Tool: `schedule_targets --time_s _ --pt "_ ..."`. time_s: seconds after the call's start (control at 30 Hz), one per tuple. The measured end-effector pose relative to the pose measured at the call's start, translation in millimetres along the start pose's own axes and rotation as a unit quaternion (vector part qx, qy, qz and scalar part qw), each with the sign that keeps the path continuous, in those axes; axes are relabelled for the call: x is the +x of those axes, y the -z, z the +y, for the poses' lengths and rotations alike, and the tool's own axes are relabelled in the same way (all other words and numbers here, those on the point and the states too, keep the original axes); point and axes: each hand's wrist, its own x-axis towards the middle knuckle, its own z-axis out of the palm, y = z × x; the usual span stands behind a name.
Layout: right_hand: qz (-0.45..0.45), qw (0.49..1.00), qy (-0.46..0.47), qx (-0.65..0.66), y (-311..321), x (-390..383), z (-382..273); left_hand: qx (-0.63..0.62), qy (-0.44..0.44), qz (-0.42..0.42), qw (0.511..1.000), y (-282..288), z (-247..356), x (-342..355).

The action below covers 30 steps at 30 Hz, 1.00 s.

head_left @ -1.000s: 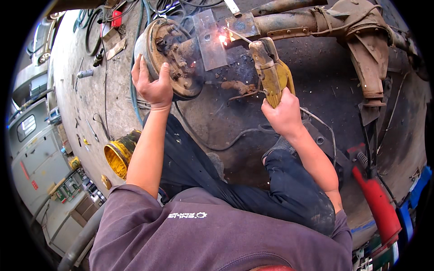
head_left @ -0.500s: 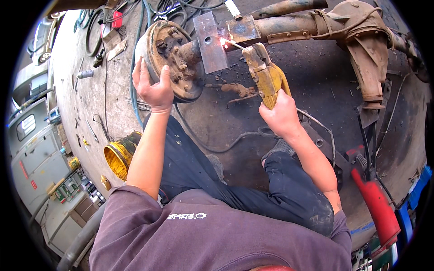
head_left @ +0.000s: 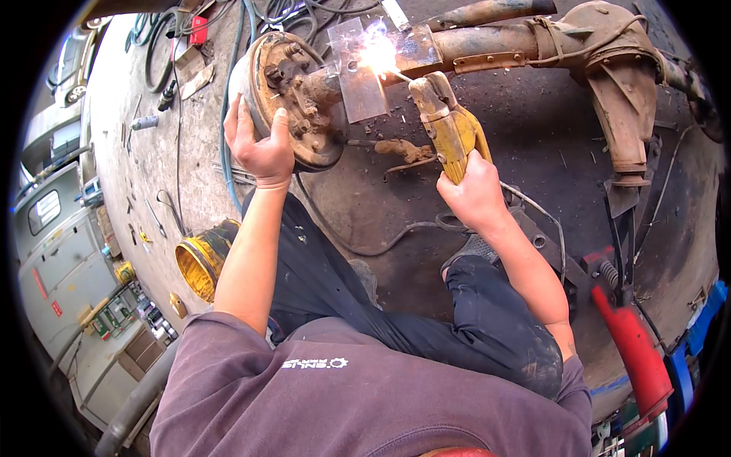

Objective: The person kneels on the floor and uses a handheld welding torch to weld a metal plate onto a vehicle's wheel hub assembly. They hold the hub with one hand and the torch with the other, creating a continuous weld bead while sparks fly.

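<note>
My right hand is wrapped round a yellow welding electrode holder, its jaws worn and brown. From the jaws a thin welding electrode reaches up and left into a bright white glare with flying sparks. The glare hides the electrode's tip and part of a flat steel plate with a hole in it. That plate lies across a rusty axle tube. My left hand grips the near rim of the round brake drum at the axle's left end, fingers on its outside and thumb at its face.
A bulky differential housing forms the axle's right part. Hoses and cables lie tangled at the far left. On the floor beside my left forearm is a yellow bucket. A red jack-like tool stands at the right.
The small glow at the electrode's tip has grown into a bright arc with sparks, and the plate looks washed out. Both hands stay nearly where they were.
</note>
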Motion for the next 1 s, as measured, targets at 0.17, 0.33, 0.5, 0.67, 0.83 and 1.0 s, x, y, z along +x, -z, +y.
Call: schedule_targets --time_s 0.17,0.33,0.5,0.67,0.83,1.0 --pt "-0.006 1.0 -0.003 0.0 0.7 -0.4 0.3 -0.002 0.008 0.001 1.0 0.4 1.5 -1.0" --pt "-0.001 1.0 0.006 -0.006 -1.0 0.0 2.0 -0.003 0.005 0.01 1.0 0.7 1.7 -0.8" --pt "0.009 0.997 0.022 0.073 6.1 -3.6 -8.0 0.0 -0.01 0.018 1.0 -4.2 -1.3 0.4" --pt "0.0 0.99 0.069 0.123 37.4 -7.5 -24.2 0.007 -0.016 0.017 1.0 -2.3 -3.7 1.8" --pt "-0.099 0.993 0.048 0.033 81.9 4.4 -23.1 0.015 -0.007 0.0 1.0 2.6 3.9 3.3" --pt "-0.094 0.992 0.081 0.038 97.9 16.6 -13.7 -0.002 0.012 -0.001 1.0 1.1 1.4 0.2"
